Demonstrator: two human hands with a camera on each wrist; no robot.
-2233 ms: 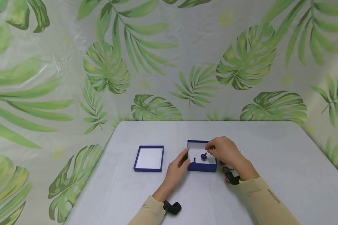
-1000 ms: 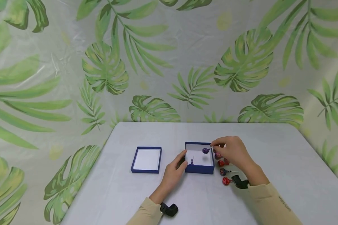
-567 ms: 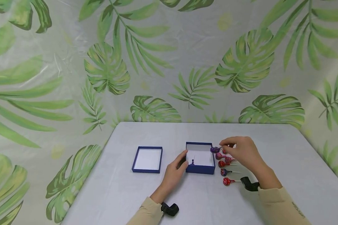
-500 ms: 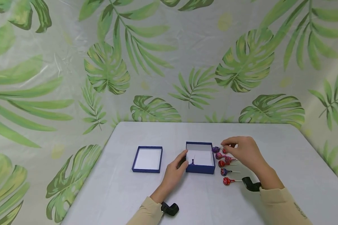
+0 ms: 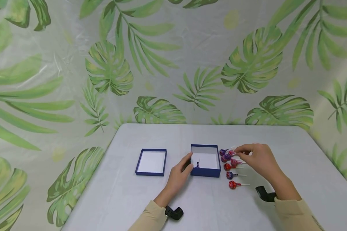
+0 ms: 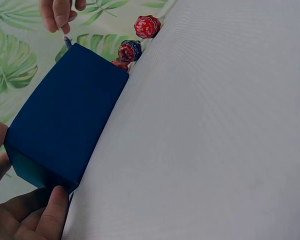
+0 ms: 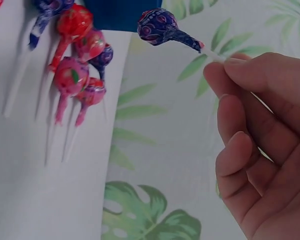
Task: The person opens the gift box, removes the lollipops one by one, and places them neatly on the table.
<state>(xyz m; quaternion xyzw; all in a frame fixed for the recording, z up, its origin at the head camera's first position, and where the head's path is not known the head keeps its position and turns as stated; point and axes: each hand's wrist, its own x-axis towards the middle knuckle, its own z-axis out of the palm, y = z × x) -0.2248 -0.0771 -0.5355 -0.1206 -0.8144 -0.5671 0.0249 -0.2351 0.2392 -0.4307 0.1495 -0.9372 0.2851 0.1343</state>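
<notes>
My right hand (image 5: 255, 157) pinches the white stick of a purple lollipop (image 7: 157, 26) between thumb and forefinger. Its wrapped head points left and, in the head view, overlaps a pink lollipop beside the box. With thumb and bent fingers, my left hand (image 5: 180, 175) holds the left end of an open blue box (image 5: 205, 172), the thumb at the front corner. Inside the white-lined box, one dark purple lollipop (image 5: 198, 165) lies near the front left. The left wrist view shows the box's front wall (image 6: 70, 110) and left wall close to the fingers.
Several wrapped lollipops lie along the box's right side, among them a red one (image 5: 232, 184), a blue-and-red one (image 5: 229, 175) and another purple one (image 5: 222, 152). Left of the box rests a blue-rimmed lid (image 5: 150, 174), white inside. Leaf-patterned cloth hangs behind the table (image 5: 127, 199).
My right hand has carried the purple lollipop out of the box, to the right and down over the row of lollipops. My left hand has stayed on the box.
</notes>
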